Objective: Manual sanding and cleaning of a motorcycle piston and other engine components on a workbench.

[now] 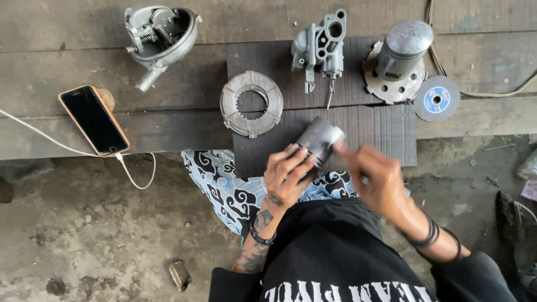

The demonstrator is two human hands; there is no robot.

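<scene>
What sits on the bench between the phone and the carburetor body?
In the head view, a toothed metal ring plate lies between the phone and the carburetor body.

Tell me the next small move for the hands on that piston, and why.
Probably slow the right hand and settle its fingertips on the piston rim. The left hand already grips the piston over the dark mat, while the right hand is blurred at its open end, its grip unclear.

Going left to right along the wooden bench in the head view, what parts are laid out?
Phone → round metal housing → toothed ring plate → carburetor body → upright piston on a disc → blue-centred cutting disc.
</scene>
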